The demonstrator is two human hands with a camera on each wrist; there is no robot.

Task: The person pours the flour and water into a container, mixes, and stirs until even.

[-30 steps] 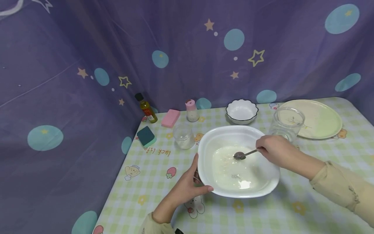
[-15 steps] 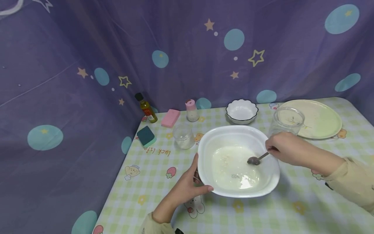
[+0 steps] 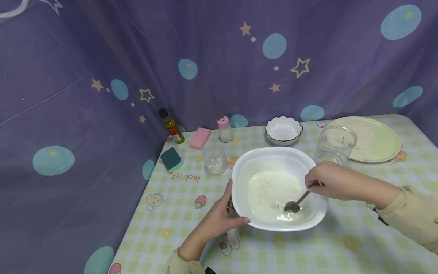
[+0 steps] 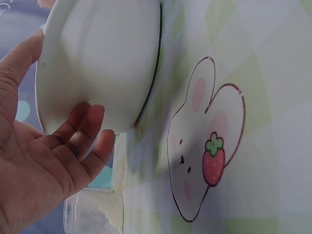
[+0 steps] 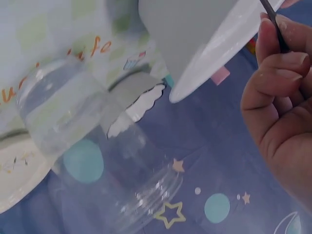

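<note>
A white basin [image 3: 251, 163] holding a pale whitish liquid stands at the middle of the table. My left hand [image 3: 219, 219] grips its near left side, the thumb over the rim. In the left wrist view the fingers [image 4: 90, 129] bend against the basin's outer wall. My right hand [image 3: 330, 180] pinches the handle of a dark metal spoon [image 3: 292, 206] above the right rim. The spoon's bowl dips into the liquid toward the near side. Most of the handle's upper end is hidden by the fingers.
Behind the right hand stands a clear jar [image 3: 337, 142], near a pale oval plate [image 3: 380, 140]. A scalloped bowl [image 3: 283, 131] sits at the back. Leftward are a clear cup [image 3: 215, 161], a pink-capped shaker [image 3: 224, 130], a pink sponge [image 3: 200, 138], a green sponge [image 3: 172, 160] and an oil bottle [image 3: 172, 127].
The right hand has carried the spoon through the liquid, first to the right, then toward the near side. The left hand and the basin stay in place.
</note>
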